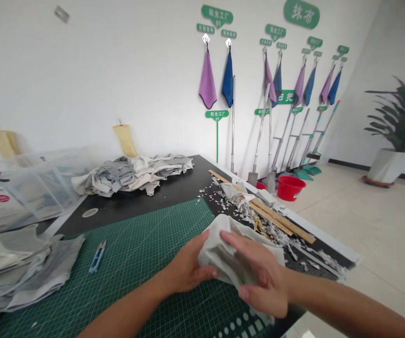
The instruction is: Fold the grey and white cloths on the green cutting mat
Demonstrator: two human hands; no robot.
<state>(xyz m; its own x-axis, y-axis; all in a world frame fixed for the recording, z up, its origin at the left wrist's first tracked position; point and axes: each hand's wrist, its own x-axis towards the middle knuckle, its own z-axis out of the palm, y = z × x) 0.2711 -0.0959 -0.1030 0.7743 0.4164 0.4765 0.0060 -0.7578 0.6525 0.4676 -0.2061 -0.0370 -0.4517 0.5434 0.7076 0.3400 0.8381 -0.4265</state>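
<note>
A pale grey-white piece of fabric (239, 228) is bunched up between my two hands, above the right part of a green cutting mat (146, 249). My left hand (190, 263) grips its left side, with the thumb underneath and the fingers behind. Over its right side is my right hand (262, 274), fingers on the top and thumb low, closed on the cloth. Some of the fabric is hidden behind that hand. Farther left on the mat lie blue thread snips (97, 257), beside a stack of grey and cream fabric pieces (22, 267).
A heap of fabric pieces (132, 171) lies at the table's back, near a clear plastic box (47, 188). Wooden rulers (272, 216) and scattered scraps (244, 211) line the right edge. On the floor beyond stand a red basin (291, 188) and a potted plant (392, 159).
</note>
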